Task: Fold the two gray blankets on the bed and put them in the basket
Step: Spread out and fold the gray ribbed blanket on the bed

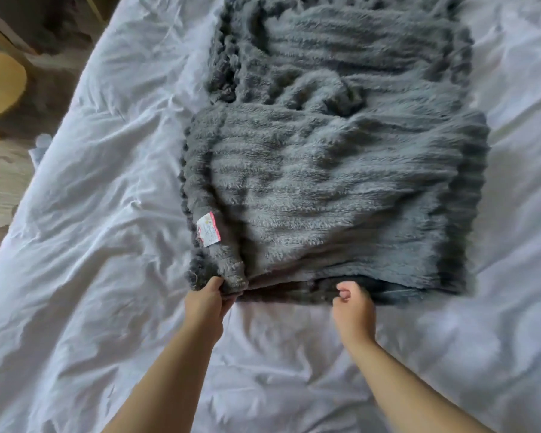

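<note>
White creased bedsheet (107, 189) covers the whole work surface.

1. Task item. The gray blanket (325, 195) lies flat on the bedsheet as a doubled, roughly rectangular layer. Its care label (208, 229) sits face-up at the blanket's left border and serves as the reference point below.
2. Left hand (205, 300). It is positioned directly below the care label, at the blanket's near-left corner. Fingers and thumb are closed around the corner fabric.
3. Right hand (352, 300). It is positioned below and well to the right of the care label, at the blanket's near edge. The fingers are curled narrow with the thumb on top. Motion blur prevents confirming whether fabric is pinched between them.
4. Further gray material. Rumpled gray fabric (341, 57) lies above and to the right of the care label. Whether it is the second blanket or the same one continuing cannot be determined.
5. Surroundings. A round yellow seat (0, 85) and the floor (3, 170) lie far left of the care label. No basket is in view.

Assessed step: folding of the first blanket, partly complete.

Assessed next move: secure both near corners evenly, lift the near edge and carry it away from the body to halve the layer, keeping the edges aligned.
</note>
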Available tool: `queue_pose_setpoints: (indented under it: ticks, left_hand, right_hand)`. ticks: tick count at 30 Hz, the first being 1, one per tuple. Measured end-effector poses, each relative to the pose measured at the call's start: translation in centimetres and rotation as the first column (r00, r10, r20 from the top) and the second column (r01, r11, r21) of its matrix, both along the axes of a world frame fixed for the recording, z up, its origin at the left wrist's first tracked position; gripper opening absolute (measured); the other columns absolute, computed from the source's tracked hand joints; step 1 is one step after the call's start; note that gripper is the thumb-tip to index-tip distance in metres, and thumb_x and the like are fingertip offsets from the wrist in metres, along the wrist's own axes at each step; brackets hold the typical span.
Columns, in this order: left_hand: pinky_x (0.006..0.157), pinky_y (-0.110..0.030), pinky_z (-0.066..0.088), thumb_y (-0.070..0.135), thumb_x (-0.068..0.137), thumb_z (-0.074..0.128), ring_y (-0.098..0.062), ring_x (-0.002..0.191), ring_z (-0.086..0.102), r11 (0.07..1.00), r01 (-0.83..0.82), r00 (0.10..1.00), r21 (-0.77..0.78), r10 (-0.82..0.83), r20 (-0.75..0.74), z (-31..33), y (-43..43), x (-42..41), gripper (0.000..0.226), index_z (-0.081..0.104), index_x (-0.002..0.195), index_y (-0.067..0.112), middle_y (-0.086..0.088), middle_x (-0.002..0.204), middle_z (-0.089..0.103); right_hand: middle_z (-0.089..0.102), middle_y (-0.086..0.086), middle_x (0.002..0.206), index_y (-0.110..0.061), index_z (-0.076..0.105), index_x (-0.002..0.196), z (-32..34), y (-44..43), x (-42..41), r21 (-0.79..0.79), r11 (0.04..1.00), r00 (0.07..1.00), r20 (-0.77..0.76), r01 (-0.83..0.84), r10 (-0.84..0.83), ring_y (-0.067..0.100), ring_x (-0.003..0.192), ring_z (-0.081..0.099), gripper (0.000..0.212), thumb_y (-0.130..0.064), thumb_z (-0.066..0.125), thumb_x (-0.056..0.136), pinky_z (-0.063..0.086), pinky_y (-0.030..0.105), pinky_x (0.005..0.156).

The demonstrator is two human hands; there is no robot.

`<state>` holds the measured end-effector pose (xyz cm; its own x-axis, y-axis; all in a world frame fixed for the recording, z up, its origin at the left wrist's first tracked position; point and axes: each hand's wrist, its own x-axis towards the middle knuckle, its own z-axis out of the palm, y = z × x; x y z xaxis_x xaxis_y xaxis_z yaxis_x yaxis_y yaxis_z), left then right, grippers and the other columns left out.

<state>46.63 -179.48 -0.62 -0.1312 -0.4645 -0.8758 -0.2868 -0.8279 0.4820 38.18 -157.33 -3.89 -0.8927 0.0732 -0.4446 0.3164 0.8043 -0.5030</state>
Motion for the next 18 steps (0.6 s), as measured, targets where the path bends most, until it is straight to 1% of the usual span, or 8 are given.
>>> queue_pose_setpoints:
  ticks: [2,3,5,8,12,14,16,18]
  left_hand:
    - [0.05,-0.023,0.057,0.001,0.09,0.051,-0.021,0.064,0.066,1.0,0.0,1.0,-0.007,0.0,-0.003,-0.7,1.8,-0.3,0.021,0.055,0.11,-0.002,-0.018,0.088,0.062]
    - [0.052,-0.023,0.057,0.001,0.09,0.05,-0.022,0.07,0.064,1.0,-0.002,1.0,-0.013,0.002,-0.004,-1.1,2.6,-0.4,0.025,0.055,0.114,-0.002,-0.018,0.094,0.061]
    - [0.053,-0.022,0.057,0.003,0.092,0.05,-0.02,0.076,0.062,0.999,0.015,1.0,-0.042,-0.015,0.017,-2.1,3.8,-0.2,0.03,0.054,0.121,-0.001,-0.016,0.098,0.061]
    - [0.049,-0.02,0.056,0.003,0.093,0.049,-0.014,0.073,0.061,0.995,0.038,0.998,-0.09,-0.032,0.062,-3.4,5.2,0.1,0.032,0.053,0.125,-0.003,-0.008,0.088,0.062]
    - [0.054,-0.028,0.059,0.001,0.094,0.046,-0.02,0.074,0.064,0.991,-0.052,0.998,-0.127,0.056,0.031,-3.5,5.9,0.4,0.03,0.052,0.123,0.003,-0.011,0.092,0.063]
    - [0.052,-0.028,0.059,-0.002,0.094,0.043,-0.02,0.068,0.066,0.985,-0.058,0.998,-0.161,0.06,0.011,-2.4,6.0,0.7,0.029,0.051,0.12,0.007,-0.01,0.089,0.063]
    - [0.05,-0.028,0.058,-0.004,0.093,0.04,-0.021,0.067,0.067,0.979,-0.068,0.998,-0.192,0.07,-0.001,-0.8,6.0,1.4,0.034,0.05,0.124,0.007,-0.011,0.092,0.062]
    - [0.049,-0.028,0.058,-0.007,0.092,0.039,-0.023,0.071,0.064,0.969,-0.105,0.994,-0.223,0.106,-0.007,1.5,6.2,2.6,0.04,0.046,0.13,0.004,-0.014,0.096,0.06]
  right_hand:
    - [0.062,0.022,0.11,-0.002,0.064,0.108,-0.5,6.0,-2.2,0.102,0.957,0.962,-0.059,0.271,-0.266,0.035,0.092,0.057,0.026,0.001,0.053,0.085,0.043,0.035,0.075]
    - [0.06,0.028,0.112,0.002,0.062,0.109,-0.6,8.6,-3.3,0.143,0.925,0.935,-0.102,0.352,-0.34,0.04,0.096,0.057,0.027,0.002,0.055,0.084,0.045,0.039,0.078]
    - [0.056,0.034,0.116,0.008,0.059,0.112,-0.7,12.7,-5.5,0.195,0.895,0.912,-0.176,0.4,-0.37,0.045,0.105,0.053,0.032,0.001,0.061,0.081,0.043,0.043,0.086]
    - [0.049,0.031,0.128,0.004,0.053,0.126,-1.1,15.7,-8.1,0.242,0.936,0.949,-0.248,0.257,-0.196,0.043,0.119,0.044,0.054,-0.002,0.07,0.075,0.034,0.044,0.098]
    - [0.04,0.022,0.142,-0.007,0.049,0.135,-0.8,16.2,-11.9,0.245,0.967,0.937,-0.348,0.064,0.026,0.041,0.122,0.043,0.066,-0.001,0.067,0.072,0.039,0.046,0.097]
    - [0.051,0.02,0.133,-0.011,0.054,0.132,0.0,16.4,-13.7,0.227,0.974,0.966,-0.248,-0.022,0.079,0.039,0.114,0.05,0.053,-0.002,0.059,0.08,0.045,0.044,0.089]
    - [0.062,0.025,0.113,-0.008,0.064,0.115,1.5,16.8,-14.3,0.216,0.974,0.985,-0.139,-0.067,0.098,0.042,0.099,0.056,0.033,-0.001,0.051,0.085,0.047,0.041,0.076]
    - [0.064,0.028,0.101,-0.006,0.064,0.106,3.1,17.7,-13.4,0.196,0.978,0.985,-0.139,-0.069,0.098,0.042,0.091,0.057,0.025,-0.002,0.049,0.087,0.044,0.038,0.068]
